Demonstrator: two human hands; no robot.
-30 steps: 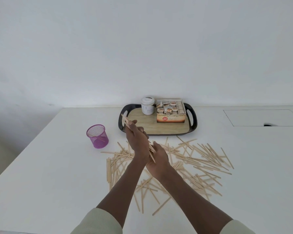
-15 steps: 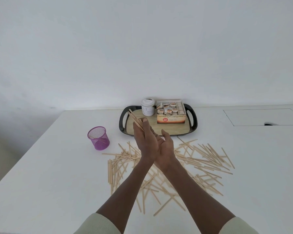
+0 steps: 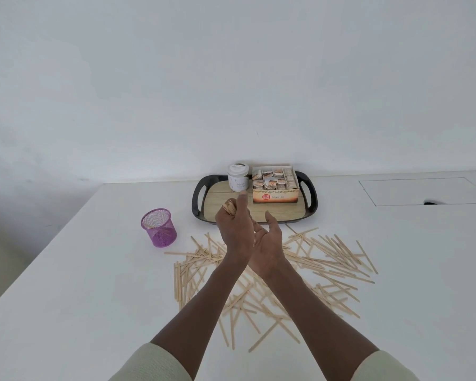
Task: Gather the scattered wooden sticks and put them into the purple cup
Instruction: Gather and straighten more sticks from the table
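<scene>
Many thin wooden sticks (image 3: pixel 327 259) lie scattered across the white table (image 3: pixel 80 284) in front of me. The purple mesh cup (image 3: pixel 159 228) stands upright to their left, with a few sticks inside. My left hand (image 3: pixel 234 226) is raised above the pile, closed around a bundle of sticks (image 3: pixel 229 209) whose ends show at the top of the fist. My right hand (image 3: pixel 268 243) is beside it on the right, fingers apart and palm turned towards the left hand, holding nothing. The lower end of the bundle is hidden between the hands.
A black-handled tray (image 3: pixel 199 199) with a wood-pattern base sits behind the pile, carrying a white jar (image 3: pixel 238 180) and an open box of tea sachets (image 3: pixel 275 187). A rectangular hatch outline (image 3: pixel 423 191) marks the table at the far right. The table's left edge runs diagonally.
My left hand has turned the bundle from a slant to near end-on. My right hand has let go of the sticks and opened beside it.
</scene>
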